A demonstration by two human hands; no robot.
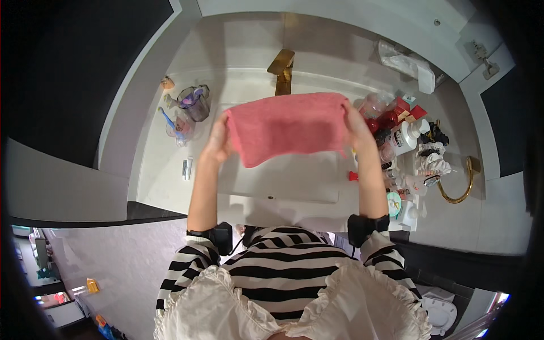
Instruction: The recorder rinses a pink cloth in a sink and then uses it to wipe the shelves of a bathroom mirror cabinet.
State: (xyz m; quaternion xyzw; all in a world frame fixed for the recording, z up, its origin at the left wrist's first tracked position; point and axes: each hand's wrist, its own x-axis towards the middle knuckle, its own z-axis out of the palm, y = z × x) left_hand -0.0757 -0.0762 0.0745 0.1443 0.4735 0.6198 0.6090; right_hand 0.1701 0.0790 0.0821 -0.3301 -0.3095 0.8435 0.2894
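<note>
A pink cloth [286, 127] is stretched between my hands above the white sink basin [249, 178], its middle darker than its edges. My left hand [219, 139] is closed on its left end, and my right hand [357, 129] grips the upper right corner. Some of my fingers are hidden behind the fabric. The cloth hangs just in front of the gold faucet [282, 73] and covers part of the basin. A small red thing [353, 176] lies on the basin's right edge, beside my right forearm.
Left on the counter stand a ribbed cup [195, 105] and a clear cup with a blue toothbrush [166, 118]. Bottles, including a white pump bottle [405, 137], and red boxes [402, 106] crowd the right side. A gold towel ring [469, 184] hangs beyond them.
</note>
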